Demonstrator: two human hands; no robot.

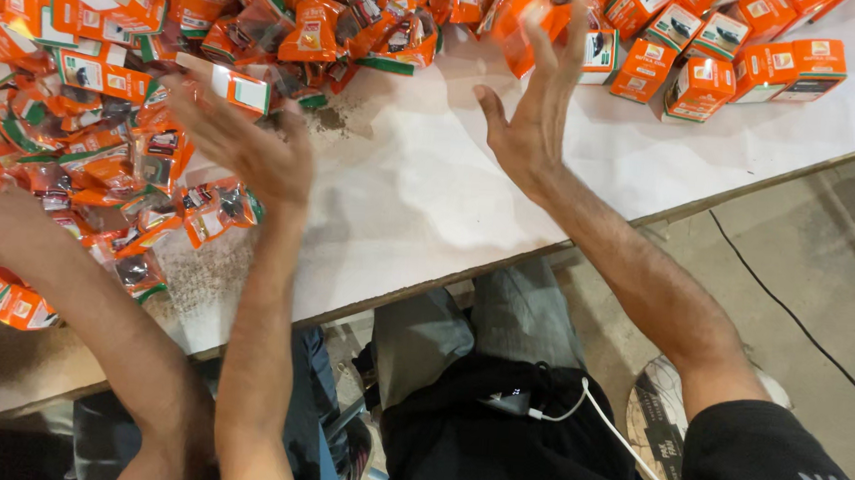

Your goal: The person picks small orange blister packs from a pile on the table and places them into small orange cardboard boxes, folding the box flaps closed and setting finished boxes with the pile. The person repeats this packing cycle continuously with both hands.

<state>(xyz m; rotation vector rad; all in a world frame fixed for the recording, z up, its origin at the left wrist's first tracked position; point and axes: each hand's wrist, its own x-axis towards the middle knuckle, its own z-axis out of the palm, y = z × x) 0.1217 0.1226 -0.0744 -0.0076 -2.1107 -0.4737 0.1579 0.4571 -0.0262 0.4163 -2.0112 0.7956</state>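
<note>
My left hand [244, 142] hovers with its fingers spread over a heap of orange packets [104, 137] on the white table [431, 190]. A small orange and white box [240, 90] lies just beyond its fingertips; nothing is in its grip. My right hand [532, 112] is raised edge-on with its fingers straight and apart, holding nothing. A blurred orange box [516, 18] sits right by its fingertips. More orange packets [332, 23] are piled along the far side.
Closed orange boxes [721, 60] stand in a cluster at the back right. Another person's forearm [63, 285] reaches in from the lower left over the packets. A black cable [793, 316] runs across the floor at right. A white cord [596, 412] lies across my lap.
</note>
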